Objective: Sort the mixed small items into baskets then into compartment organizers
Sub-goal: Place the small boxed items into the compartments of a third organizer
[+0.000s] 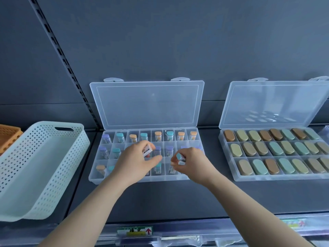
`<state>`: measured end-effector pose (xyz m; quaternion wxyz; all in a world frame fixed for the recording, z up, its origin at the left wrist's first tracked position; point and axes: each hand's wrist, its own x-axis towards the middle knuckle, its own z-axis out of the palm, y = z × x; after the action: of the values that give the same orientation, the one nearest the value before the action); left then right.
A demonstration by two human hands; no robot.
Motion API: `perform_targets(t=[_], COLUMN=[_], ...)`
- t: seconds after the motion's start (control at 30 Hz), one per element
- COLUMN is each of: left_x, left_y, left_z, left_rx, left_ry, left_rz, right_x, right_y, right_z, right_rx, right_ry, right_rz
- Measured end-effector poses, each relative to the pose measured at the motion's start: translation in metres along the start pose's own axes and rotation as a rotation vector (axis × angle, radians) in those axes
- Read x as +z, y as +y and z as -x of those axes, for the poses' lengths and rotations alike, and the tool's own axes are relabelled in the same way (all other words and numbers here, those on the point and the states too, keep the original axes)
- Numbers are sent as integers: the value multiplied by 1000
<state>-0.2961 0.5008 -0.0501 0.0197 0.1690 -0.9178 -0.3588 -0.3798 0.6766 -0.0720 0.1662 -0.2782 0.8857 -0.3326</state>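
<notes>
A clear compartment organizer (94,177) with its lid up stands in the middle of the shelf. Its cells hold small capped items in purple, teal and orange. My left hand (135,161) hovers over the middle cells and pinches a small white-labelled item (147,150). My right hand (192,163) is over the lower right cells and pinches a teal-capped item (179,156). Several cells under both hands are hidden.
A second clear organizer (227,168) at the right holds rows of oval brown, yellow and green items, lid raised. A pale perforated basket (44,168) sits tilted at the left, an orange basket (7,138) behind it. The shelf's front edge carries a label strip (135,231).
</notes>
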Motion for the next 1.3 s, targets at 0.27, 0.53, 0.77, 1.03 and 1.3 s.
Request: perform_targets(t=[0.27, 0.53, 0.77, 1.03, 1.3], left_x=[-4, -2, 22, 55, 70], left_y=[2, -1, 27, 43, 39], left_z=[5, 7, 0, -12, -15], left_rx=[-81, -25, 89, 254, 270], left_ry=[-18, 101, 26, 30, -25], left_rz=[253, 391, 421, -172, -305], right_x=[2, -17, -58, -63, -53], right_y=[-1, -4, 14, 33, 47], right_z=[-4, 8, 20, 28, 26], right_rx=[-65, -41, 227, 163, 112], right_ry=[-16, 39, 75, 174, 281], right_rz=[134, -64, -688, -382, -287])
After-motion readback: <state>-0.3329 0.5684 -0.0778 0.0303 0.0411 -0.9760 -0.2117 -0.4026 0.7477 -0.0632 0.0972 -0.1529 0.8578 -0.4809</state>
